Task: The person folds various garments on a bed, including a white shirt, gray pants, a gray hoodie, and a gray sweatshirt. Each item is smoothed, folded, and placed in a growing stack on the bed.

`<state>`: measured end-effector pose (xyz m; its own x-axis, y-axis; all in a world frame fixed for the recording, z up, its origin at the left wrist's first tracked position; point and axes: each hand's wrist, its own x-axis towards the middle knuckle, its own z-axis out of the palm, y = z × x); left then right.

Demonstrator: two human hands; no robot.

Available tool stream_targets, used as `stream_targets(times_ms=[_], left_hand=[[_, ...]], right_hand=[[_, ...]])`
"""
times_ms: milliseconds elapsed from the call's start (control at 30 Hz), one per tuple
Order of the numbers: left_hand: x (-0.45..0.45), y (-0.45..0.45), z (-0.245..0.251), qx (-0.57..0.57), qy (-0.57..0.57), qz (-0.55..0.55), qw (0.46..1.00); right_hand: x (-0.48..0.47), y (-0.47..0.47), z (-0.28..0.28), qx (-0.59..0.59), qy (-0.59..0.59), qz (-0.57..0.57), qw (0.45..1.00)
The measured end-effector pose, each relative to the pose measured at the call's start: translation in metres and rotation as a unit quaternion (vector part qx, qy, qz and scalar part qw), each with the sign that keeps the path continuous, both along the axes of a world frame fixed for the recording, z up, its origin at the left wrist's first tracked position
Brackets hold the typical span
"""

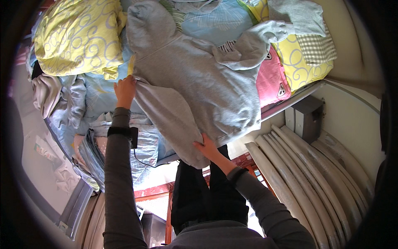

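A grey hooded sweatshirt [199, 81] lies spread over the bed, its hood at the upper left and its hem towards the lower right. My left hand [125, 90] grips the sweatshirt's near edge at the shoulder end of the near sleeve. Lower down, my right hand [207, 147] pinches the same sleeve close to its cuff, which hangs over the bed's edge. The far sleeve lies bent across the upper right, beside a small piece of black-and-white striped cloth [228, 46].
A yellow patterned pillow [77, 40] lies upper left, with crumpled clothes [71, 99] below it. Folded clothes [93, 146] lie near the left edge. A pink cloth [273, 77] and a checked cloth [317, 46] are at right. The metal bed rail [292, 101] runs beside a beige curtain [298, 168].
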<state>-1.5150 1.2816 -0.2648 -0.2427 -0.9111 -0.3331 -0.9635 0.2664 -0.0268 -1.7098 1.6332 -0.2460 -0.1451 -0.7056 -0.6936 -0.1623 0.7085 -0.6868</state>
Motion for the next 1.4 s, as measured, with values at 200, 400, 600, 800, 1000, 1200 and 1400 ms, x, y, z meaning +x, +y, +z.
stream_targets(times_ms=[200, 400, 600, 800, 1000, 1200, 1400], left_hand=[[-0.044, 0.067, -0.011, -0.151, 0.049, -0.084, 0.984], [-0.070, 0.148, 0.002, 0.069, 0.072, -0.134, 0.986], [-0.083, 0.156, -0.002, 0.037, 0.120, -0.103, 0.987], [-0.136, 0.193, 0.031, 0.112, 0.294, -0.074, 0.946], [-0.167, 0.200, 0.059, 0.230, 0.459, -0.010, 0.858], [-0.169, 0.165, 0.053, 0.146, 0.677, 0.180, 0.699], [-0.125, 0.120, 0.038, 0.279, 0.633, 0.477, 0.542]], right_hand=[[0.003, -0.004, -0.028, 0.101, 0.081, 0.065, 0.989], [-0.053, -0.010, -0.013, -0.058, 0.179, 0.076, 0.979], [-0.213, -0.059, -0.032, -0.158, 0.429, -0.142, 0.878], [-0.299, -0.143, -0.047, 0.022, 0.015, -0.284, 0.958], [-0.262, -0.191, -0.013, -0.146, -0.080, -0.303, 0.938], [-0.151, -0.160, 0.043, -0.333, 0.226, 0.309, 0.862], [-0.084, -0.113, 0.038, -0.261, 0.304, 0.330, 0.855]])
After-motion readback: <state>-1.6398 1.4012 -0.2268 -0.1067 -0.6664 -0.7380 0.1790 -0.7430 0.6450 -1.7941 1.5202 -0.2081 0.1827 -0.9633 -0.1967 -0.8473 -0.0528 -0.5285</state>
